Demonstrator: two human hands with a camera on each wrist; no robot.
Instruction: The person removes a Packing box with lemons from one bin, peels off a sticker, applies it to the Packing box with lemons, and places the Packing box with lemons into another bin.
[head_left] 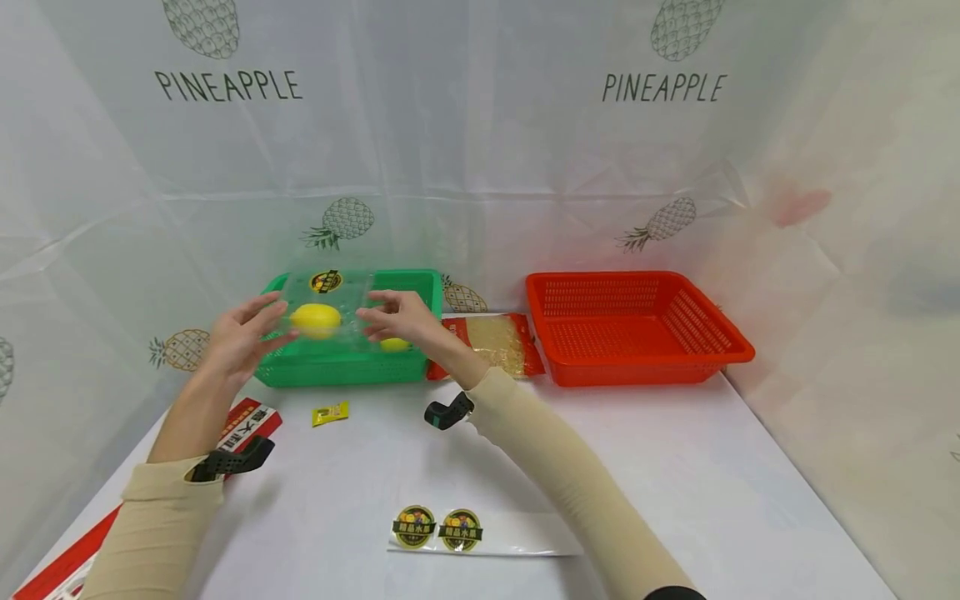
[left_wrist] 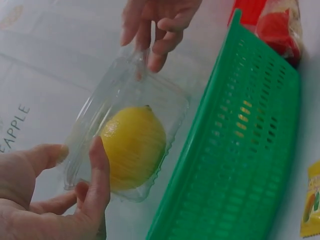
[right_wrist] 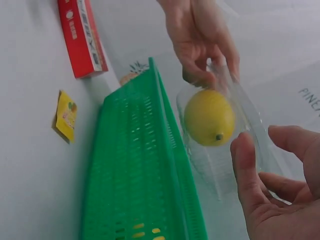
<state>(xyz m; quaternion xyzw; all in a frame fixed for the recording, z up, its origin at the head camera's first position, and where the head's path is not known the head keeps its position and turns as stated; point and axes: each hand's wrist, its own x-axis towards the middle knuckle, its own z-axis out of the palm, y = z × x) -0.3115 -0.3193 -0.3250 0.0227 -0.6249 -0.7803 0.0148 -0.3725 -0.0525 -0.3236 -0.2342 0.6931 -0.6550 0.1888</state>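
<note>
A clear plastic clamshell box with a lemon inside is held up over the green basket. On the box's upper face is a round dark-and-gold sticker. My left hand grips one end of the box, thumb on one side and fingers on the other. At the opposite end, my right hand holds it between thumb and fingers. In the right wrist view the lemon lies nearer the left hand's end. Another lemon sits in the green basket, partly hidden by the right hand.
To the right stands a red basket. Between the baskets lies a red-edged packet. A small yellow sachet lies in front of the green basket. Red-and-white boxes line the left edge. A sticker strip lies near the front.
</note>
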